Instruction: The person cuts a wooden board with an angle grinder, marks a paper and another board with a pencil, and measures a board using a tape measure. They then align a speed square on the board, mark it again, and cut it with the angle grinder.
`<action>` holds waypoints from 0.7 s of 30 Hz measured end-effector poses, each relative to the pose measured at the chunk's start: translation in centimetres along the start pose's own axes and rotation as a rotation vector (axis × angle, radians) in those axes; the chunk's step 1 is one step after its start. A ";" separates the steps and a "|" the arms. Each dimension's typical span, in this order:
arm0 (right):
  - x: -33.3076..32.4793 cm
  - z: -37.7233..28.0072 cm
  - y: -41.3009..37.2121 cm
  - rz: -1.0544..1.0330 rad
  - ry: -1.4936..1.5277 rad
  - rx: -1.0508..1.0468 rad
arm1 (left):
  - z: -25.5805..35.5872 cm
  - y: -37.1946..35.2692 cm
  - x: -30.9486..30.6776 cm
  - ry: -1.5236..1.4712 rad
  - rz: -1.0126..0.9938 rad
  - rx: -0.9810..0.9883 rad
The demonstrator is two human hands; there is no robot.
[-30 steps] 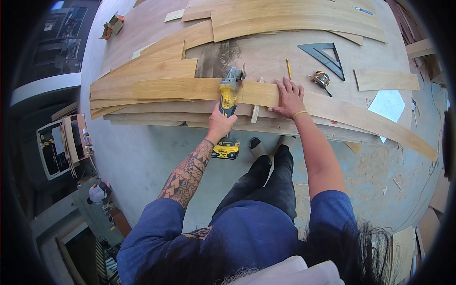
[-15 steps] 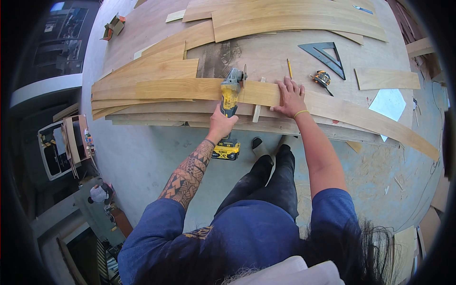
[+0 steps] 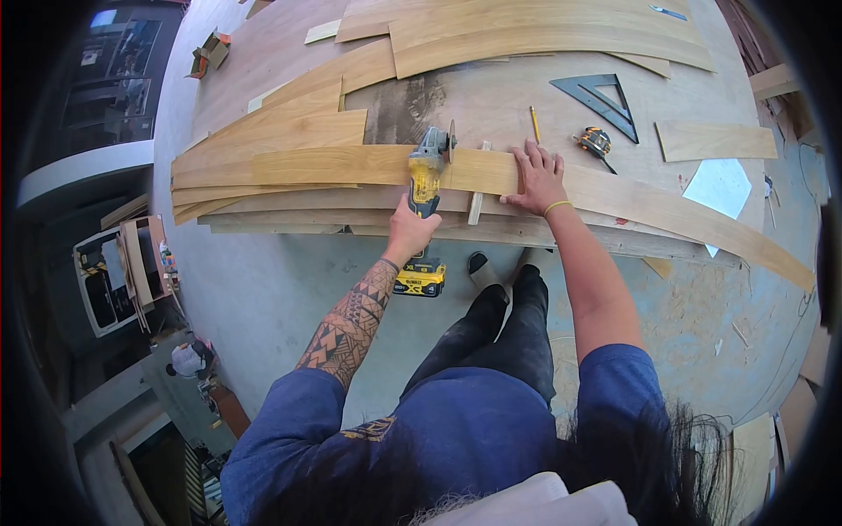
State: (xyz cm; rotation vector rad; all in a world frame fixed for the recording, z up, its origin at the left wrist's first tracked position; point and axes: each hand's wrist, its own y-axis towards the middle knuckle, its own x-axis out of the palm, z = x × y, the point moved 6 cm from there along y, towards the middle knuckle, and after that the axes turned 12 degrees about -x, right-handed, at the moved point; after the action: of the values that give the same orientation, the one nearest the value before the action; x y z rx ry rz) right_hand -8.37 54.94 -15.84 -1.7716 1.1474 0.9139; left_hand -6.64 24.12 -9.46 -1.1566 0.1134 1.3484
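My left hand (image 3: 412, 230) is wrapped round the body of a yellow and grey cordless angle grinder (image 3: 425, 180). The tool's disc (image 3: 452, 140) stands upright at the far edge of a long, thin wood strip (image 3: 333, 164). My right hand (image 3: 537, 181) lies on that strip with its fingers spread, pressing on the part right of the tool. Between the tool and my right hand, a short light stick (image 3: 475, 209) sticks out from under the strip. More boards are stacked beneath it along the table's near edge.
Beyond my right hand lie a pencil (image 3: 535, 124), a tape measure (image 3: 595, 140) and a triangular square (image 3: 605, 103). Large thin sheets (image 3: 544, 39) cover the far side. A short board (image 3: 715, 141) lies at the right. Another person (image 3: 189, 359) is at the lower left.
The camera view has shifted very slightly. Both hands, the grinder and the strip keep the same positions relative to each other.
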 end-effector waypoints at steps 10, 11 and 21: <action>0.2 0.2 0.0 -0.004 0.008 0.004 | -0.9 0.4 0.3 -0.003 0.049 0.079; 0.1 0.2 0.0 -0.002 0.011 0.010 | -1.0 0.5 0.3 0.002 0.045 0.083; -0.1 0.1 -0.2 -0.014 0.027 0.004 | -0.3 0.5 0.3 -0.002 0.003 0.011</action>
State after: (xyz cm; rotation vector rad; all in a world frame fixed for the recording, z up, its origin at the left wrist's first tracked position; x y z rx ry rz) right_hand -8.26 55.10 -15.78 -1.7909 1.1521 0.8818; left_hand -6.80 24.00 -10.12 -1.1460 0.1208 1.3500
